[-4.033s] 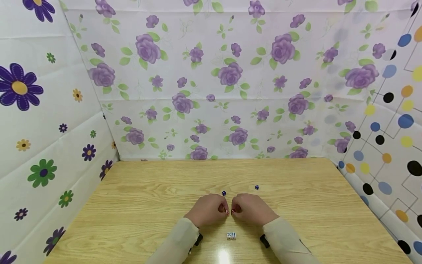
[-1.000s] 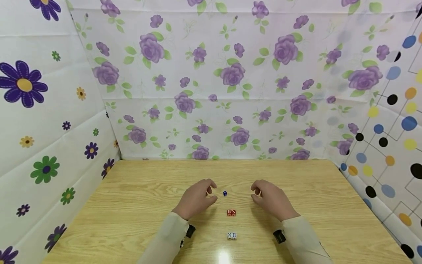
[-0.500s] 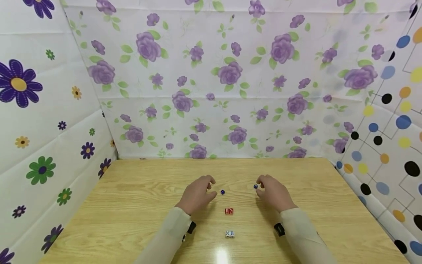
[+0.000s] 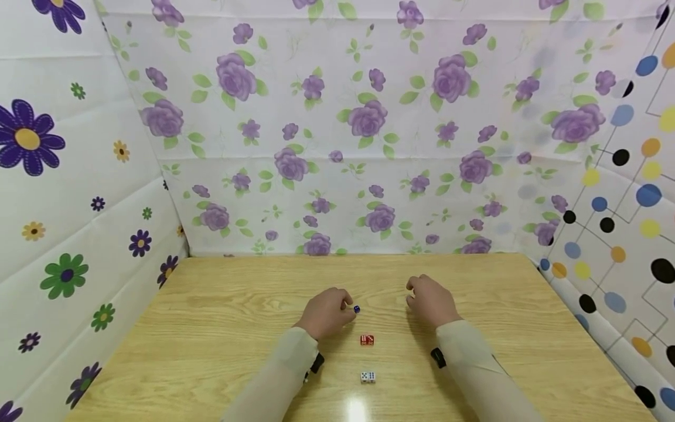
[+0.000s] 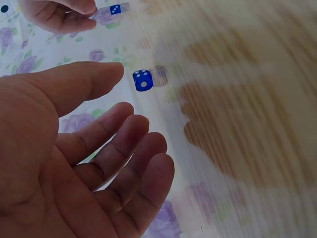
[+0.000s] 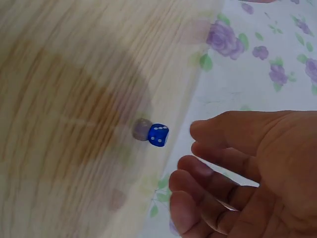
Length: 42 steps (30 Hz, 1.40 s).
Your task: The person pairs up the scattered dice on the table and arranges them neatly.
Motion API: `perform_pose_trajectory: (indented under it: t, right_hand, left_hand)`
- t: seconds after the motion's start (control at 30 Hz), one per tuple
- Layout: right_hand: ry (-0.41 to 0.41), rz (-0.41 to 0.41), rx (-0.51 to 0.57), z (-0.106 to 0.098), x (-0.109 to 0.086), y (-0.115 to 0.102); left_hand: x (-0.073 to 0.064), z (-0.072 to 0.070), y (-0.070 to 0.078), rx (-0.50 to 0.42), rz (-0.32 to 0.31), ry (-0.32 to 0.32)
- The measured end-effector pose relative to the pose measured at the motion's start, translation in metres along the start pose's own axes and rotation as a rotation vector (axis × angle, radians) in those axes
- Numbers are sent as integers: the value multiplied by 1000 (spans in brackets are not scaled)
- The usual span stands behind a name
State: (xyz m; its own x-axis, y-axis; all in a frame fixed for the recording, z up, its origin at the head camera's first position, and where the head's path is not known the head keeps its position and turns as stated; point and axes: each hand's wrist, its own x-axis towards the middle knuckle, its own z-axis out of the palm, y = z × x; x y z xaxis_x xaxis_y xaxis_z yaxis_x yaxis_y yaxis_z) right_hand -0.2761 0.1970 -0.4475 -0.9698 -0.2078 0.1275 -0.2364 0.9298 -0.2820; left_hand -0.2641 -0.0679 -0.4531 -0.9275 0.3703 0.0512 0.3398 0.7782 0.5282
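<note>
My left hand (image 4: 326, 313) hovers just left of a blue die (image 4: 357, 309), its thumb tip close to it. In the left wrist view that blue die (image 5: 142, 80) stands apart from the loosely bent fingers (image 5: 148, 183). Farther right, my right hand (image 4: 432, 300) hides the second blue die in the head view. The right wrist view shows this blue die (image 6: 158, 135) on the wood, a small gap off the thumb and fingers (image 6: 185, 213). Two red dice (image 4: 367, 340) sit side by side, nearer the person. Closer still, two white dice (image 4: 368, 377) form another pair.
The dice stand on a wood-grain table (image 4: 237, 293). A flowered cloth wall (image 4: 337, 205) rises along its back edge, with patterned cloth sides at left (image 4: 121, 264) and right (image 4: 596, 281). A light patch shines near the front.
Both hands pinched red dice four seconds ago; these now lie released as a pair. Lately my left hand has moved right to the nearer blue die. My right hand has shifted slightly forward, covering the other.
</note>
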Motion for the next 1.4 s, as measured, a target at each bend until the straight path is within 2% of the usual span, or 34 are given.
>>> perform_pose_trajectory:
  t: [0.23, 0.4, 0.73, 1.07, 1.4]
  right_hand:
    - [-56, 1, -5, 8, 1, -1]
    - [-47, -5, -14, 12, 2, 2]
    - [-42, -10, 9, 13, -1, 5]
    - [-13, -5, 54, 13, -3, 3]
    - [34, -60, 195, 8, -8, -9]
  left_hand:
    - [2, 4, 6, 35, 51, -11]
    - [2, 3, 12, 82, 84, -27]
    - [4, 6, 11, 121, 75, -33]
    - [3, 5, 4, 111, 91, 14]
    - [-3, 3, -2, 84, 107, 83]
